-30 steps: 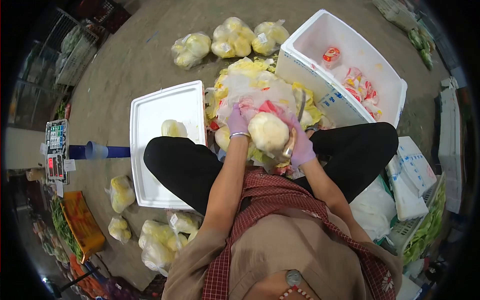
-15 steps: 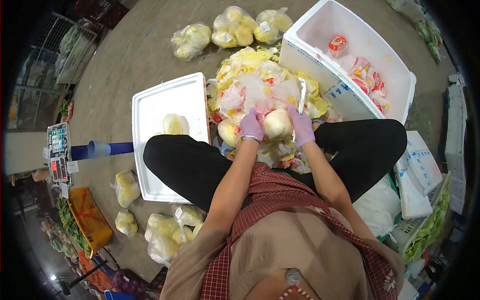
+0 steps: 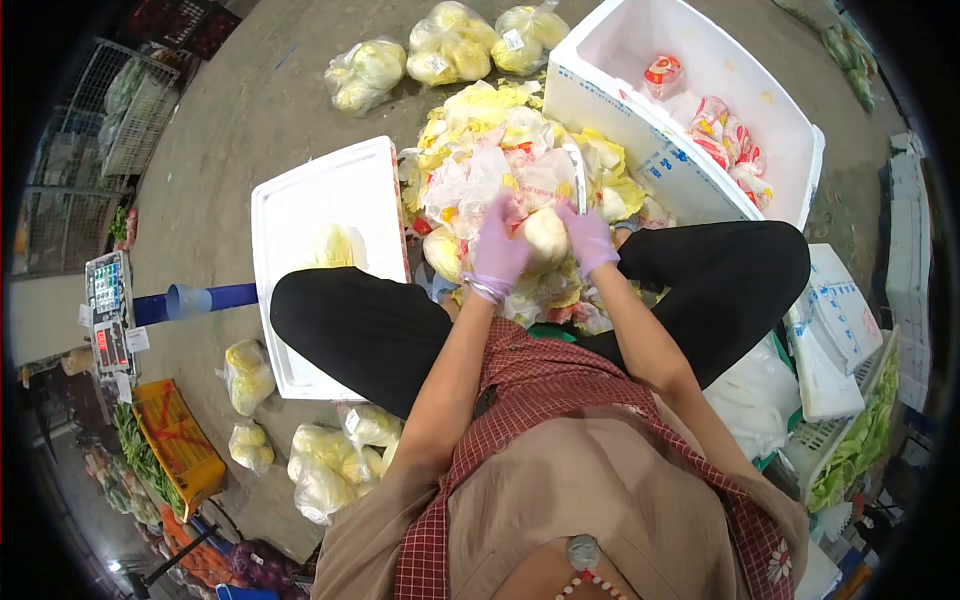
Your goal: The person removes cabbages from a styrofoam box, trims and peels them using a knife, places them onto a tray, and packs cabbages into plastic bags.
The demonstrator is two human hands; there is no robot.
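A pale, trimmed napa cabbage [image 3: 546, 241] sits between my two gloved hands, over a heap of leaves and wrappers. My right hand [image 3: 588, 240], in a thin purple glove, is closed around a knife [image 3: 577, 178] whose blade points up and away, at the cabbage's right side. On the other side, my left hand [image 3: 497, 255] is closed on crumpled printed plastic wrapping [image 3: 472, 185]; its fingertips are partly lost in the film. Another cabbage [image 3: 442, 254] lies left of that hand.
Yellow outer leaves [image 3: 480, 110] pile up ahead. A white foam box [image 3: 640, 130] at the right holds red-printed wrapped items. One cabbage [image 3: 334, 246] lies on a white foam lid [image 3: 310, 200] at my left knee. Bagged cabbages [image 3: 450, 45] stand on the floor beyond.
My left hand has shifted up and turned over the plastic wrapping beside the cabbage. My right hand still holds the knife. The whole view has slid slightly left.
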